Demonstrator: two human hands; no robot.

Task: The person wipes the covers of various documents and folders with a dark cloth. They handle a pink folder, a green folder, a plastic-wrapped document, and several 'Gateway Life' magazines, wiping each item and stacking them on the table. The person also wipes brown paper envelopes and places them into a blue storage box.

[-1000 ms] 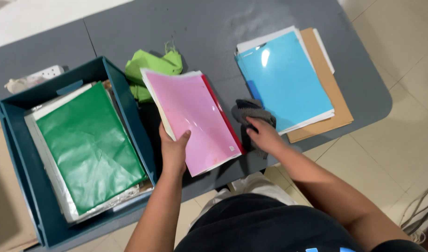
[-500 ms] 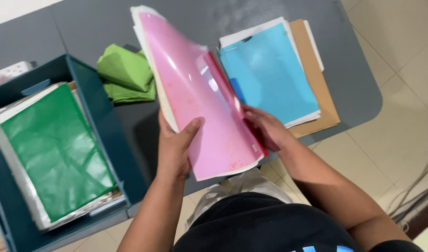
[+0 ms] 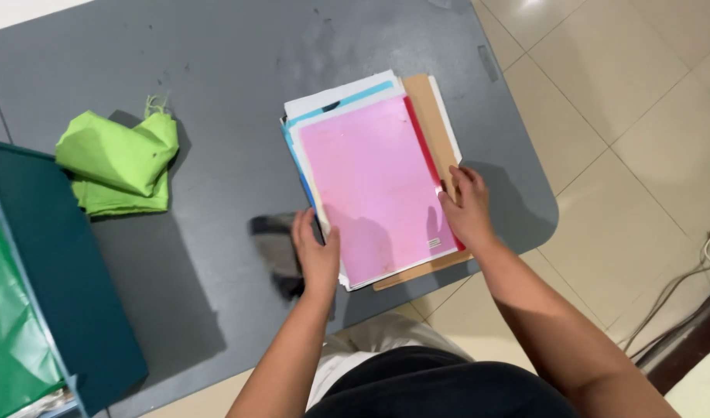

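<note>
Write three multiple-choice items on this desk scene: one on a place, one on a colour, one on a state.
1. Where does the pink folder lie?
A. in the blue bin
B. on top of the paper stack
C. on the floor

2. What colour is the crumpled cloth?
A. light green
B. red
C. white

3. How are the hands placed?
A. both lifted off the table
B. both inside the bin
C. one on each side edge of the stack

Answers:
1 B, blue and brown sheets show under its edges.
2 A, it lies on the grey table.
3 C, the left hand and the right hand flank the folder.
</note>
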